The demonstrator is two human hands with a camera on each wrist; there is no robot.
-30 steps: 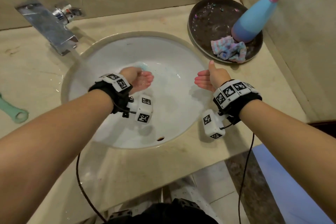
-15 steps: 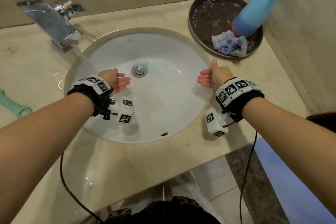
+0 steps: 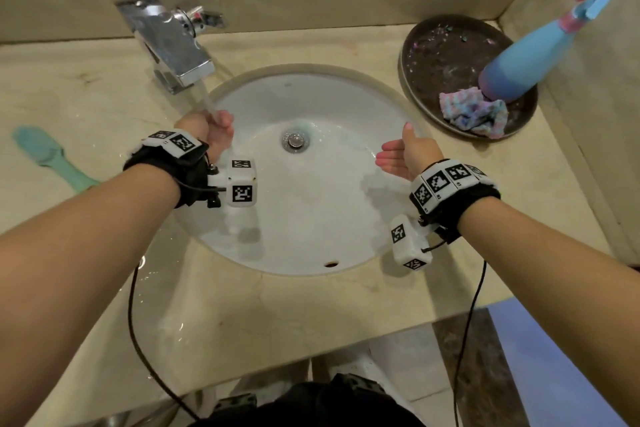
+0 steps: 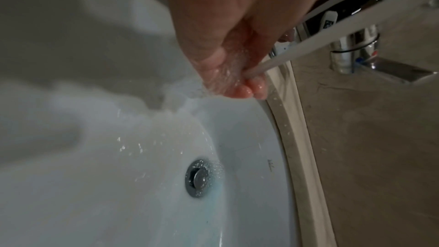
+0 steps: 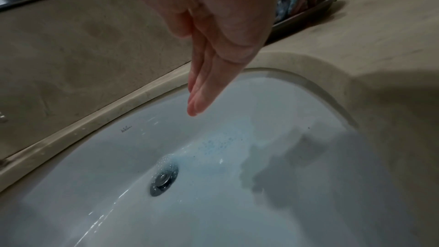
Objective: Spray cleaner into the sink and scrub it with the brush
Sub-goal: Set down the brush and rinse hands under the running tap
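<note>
My left hand (image 3: 214, 130) cupped loosely under water stream (image 4: 301, 50) from faucet (image 3: 166, 42), grasping nothing, fingers (image 4: 247, 89) wet. My right hand (image 3: 408, 156) flat, fingers (image 5: 202, 93) straight together, thumb up, over sink (image 3: 311, 218) right side, touching nothing. Brush (image 3: 48, 156) lies on surface (image 3: 277, 315) far left. Spray bottle (image 3: 533, 55) stands in dark tray (image 3: 450, 45), cloth (image 3: 474, 111) beside.
</note>
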